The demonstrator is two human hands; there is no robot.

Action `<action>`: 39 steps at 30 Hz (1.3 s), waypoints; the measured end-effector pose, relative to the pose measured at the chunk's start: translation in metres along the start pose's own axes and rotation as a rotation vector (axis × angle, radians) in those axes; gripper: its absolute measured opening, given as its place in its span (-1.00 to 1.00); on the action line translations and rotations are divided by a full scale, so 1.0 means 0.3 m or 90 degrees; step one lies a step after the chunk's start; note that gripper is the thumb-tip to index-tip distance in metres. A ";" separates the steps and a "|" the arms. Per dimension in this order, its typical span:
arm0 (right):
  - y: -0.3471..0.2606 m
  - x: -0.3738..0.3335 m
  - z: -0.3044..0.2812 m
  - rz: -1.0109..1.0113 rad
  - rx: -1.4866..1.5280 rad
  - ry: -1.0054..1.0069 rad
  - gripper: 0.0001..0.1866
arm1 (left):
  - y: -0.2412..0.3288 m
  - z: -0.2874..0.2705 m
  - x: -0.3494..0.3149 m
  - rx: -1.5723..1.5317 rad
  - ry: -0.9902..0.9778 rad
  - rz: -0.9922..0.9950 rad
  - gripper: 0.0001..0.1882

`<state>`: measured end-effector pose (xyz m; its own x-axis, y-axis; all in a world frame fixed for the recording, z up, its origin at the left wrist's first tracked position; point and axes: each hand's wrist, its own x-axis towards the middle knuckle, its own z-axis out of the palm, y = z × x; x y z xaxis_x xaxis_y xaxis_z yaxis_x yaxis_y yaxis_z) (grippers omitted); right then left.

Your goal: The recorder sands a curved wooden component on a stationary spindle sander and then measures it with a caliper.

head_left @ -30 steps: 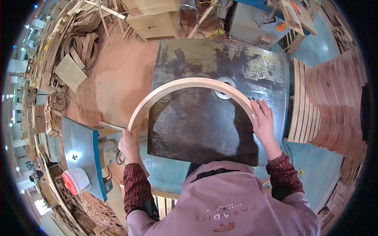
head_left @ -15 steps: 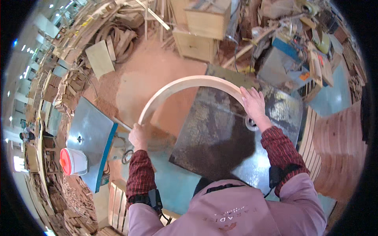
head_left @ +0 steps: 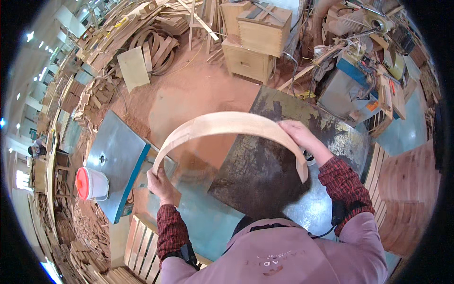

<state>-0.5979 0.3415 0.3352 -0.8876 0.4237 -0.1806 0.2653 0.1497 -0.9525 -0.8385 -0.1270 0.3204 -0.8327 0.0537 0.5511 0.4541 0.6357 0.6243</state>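
Head view: smooth wooden arc [head_left: 227,123] over left edge of blotched tabletop [head_left: 269,170]

Left hand [head_left: 161,186] closed round one end; right hand [head_left: 301,136] touching outer curve, closure unclear. Red-lidded white bucket [head_left: 98,184], contents hidden, at left edge of grey tabletop [head_left: 116,154].

The curved wooden piece [head_left: 227,124] barred the way straight ahead, arching from my left hand [head_left: 161,183] to beyond my right hand [head_left: 302,137]. Inside its bow, a hand could have passed between the two ends, above the dark tabletop [head_left: 255,165]. The metal ring [head_left: 310,158] in that surface sat just beside the piece's right end in my view. Leftward, the metal table [head_left: 120,149] and white bucket [head_left: 98,183] blocked me; far right, stacked boards [head_left: 404,189] did.
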 end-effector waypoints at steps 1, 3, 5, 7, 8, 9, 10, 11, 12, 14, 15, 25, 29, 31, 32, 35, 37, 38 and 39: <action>-0.123 -0.024 0.036 0.106 0.023 -0.066 -0.47 | 0.040 -0.030 -0.009 -0.049 0.017 -0.004 -0.76; -0.224 -0.082 0.096 0.088 0.062 -0.149 -0.48 | 0.052 -0.063 -0.018 -0.104 0.017 0.010 -0.77; -0.303 -0.150 0.135 0.097 0.101 -0.205 -0.47 | 0.005 -0.082 -0.014 -0.106 -0.012 0.047 -0.79; -0.377 -0.236 0.161 0.134 0.159 -0.226 -0.48 | -0.005 -0.079 -0.011 -0.136 -0.005 0.067 -0.79; -0.415 -0.272 0.172 0.138 0.153 -0.231 -0.48 | 0.000 -0.075 -0.008 -0.155 -0.003 0.079 -0.79; -0.451 -0.302 0.175 0.142 0.147 -0.228 -0.49 | 0.030 -0.067 -0.003 -0.185 -0.027 0.069 -0.79; -0.482 -0.334 0.175 0.145 0.140 -0.224 -0.49 | 0.058 -0.055 0.008 -0.204 -0.031 0.093 -0.78; -0.508 -0.369 0.178 0.142 0.135 -0.208 -0.49 | 0.087 -0.037 0.019 -0.224 -0.036 0.117 -0.77; -0.535 -0.401 0.180 0.137 0.130 -0.191 -0.49 | 0.113 -0.021 0.028 -0.245 -0.038 0.142 -0.76; -0.540 -0.482 0.162 0.103 0.124 -0.122 -0.49 | 0.155 0.025 0.063 -0.256 -0.065 0.157 -0.73; -0.512 -0.523 0.164 0.073 0.122 -0.078 -0.49 | 0.180 0.050 0.078 -0.259 -0.077 0.165 -0.71; -0.475 -1.167 0.138 -0.013 0.059 0.389 -0.50 | 0.927 0.164 -0.168 -0.638 -0.595 -0.068 -0.57; -0.401 -1.393 0.181 -0.099 -0.047 0.605 -0.58 | 1.095 0.079 -0.454 -0.902 -0.959 -0.114 -0.27; -0.406 -1.522 0.211 -0.096 -0.060 0.651 -0.60 | 1.197 -0.019 -0.601 -1.061 -1.106 -0.077 -0.14; -0.384 -1.566 0.230 -0.100 -0.042 0.708 -0.59 | 1.256 -0.061 -0.666 -1.044 -1.146 -0.127 -0.14; -0.271 -1.719 0.310 -0.129 0.010 0.881 -0.56 | 1.470 -0.278 -0.847 -0.962 -1.207 -0.086 -0.20; -0.209 -1.834 0.372 -0.105 0.019 0.959 -0.55 | 1.519 -0.329 -0.950 -0.890 -1.290 -0.054 -0.26; -0.177 -1.888 0.398 -0.092 0.025 0.994 -0.54 | 1.539 -0.353 -1.000 -0.851 -1.324 -0.038 -0.28; -0.135 -1.930 0.424 -0.080 0.051 1.018 -0.51 | 1.556 -0.377 -1.049 -0.831 -1.348 -0.003 -0.31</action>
<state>-0.1426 -0.0236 0.4472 0.3981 0.8745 0.2771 0.1598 0.2314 -0.9597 -0.3285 0.0656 0.5009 0.4479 0.8929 0.0463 -0.3381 0.1212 0.9333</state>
